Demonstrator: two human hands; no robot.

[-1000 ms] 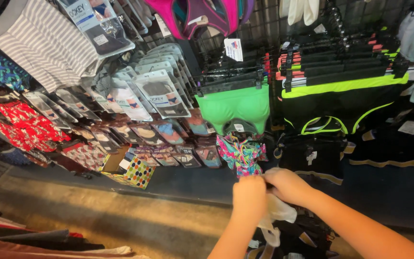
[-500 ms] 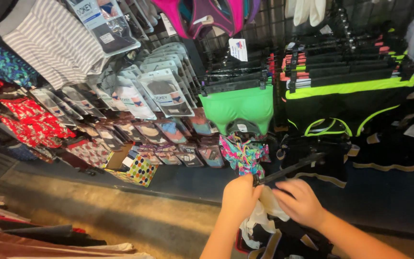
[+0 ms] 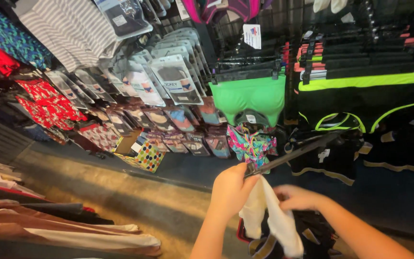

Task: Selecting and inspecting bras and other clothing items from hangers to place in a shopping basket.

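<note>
My left hand (image 3: 231,189) grips one end of a black clip hanger (image 3: 295,152) that slants up to the right. A white garment (image 3: 274,218) hangs down from the hanger's near end. My right hand (image 3: 299,197) pinches the white garment just to the right of my left hand. Both hands are low in the middle of the head view, in front of a wall rack of underwear. Under the hands lies a dark garment with pale trim (image 3: 307,235).
A green bra (image 3: 250,98) and a multicoloured garment (image 3: 251,144) hang on the grid wall. Black garments with neon yellow trim (image 3: 365,93) hang at right, packaged underwear (image 3: 168,81) at left. Folded clothes (image 3: 63,225) lie lower left, a spotted box (image 3: 147,156) beside a concrete floor.
The black hanger has swung up and out to the right in my left hand. My right hand dropped lower onto the white garment, which now hangs longer.
</note>
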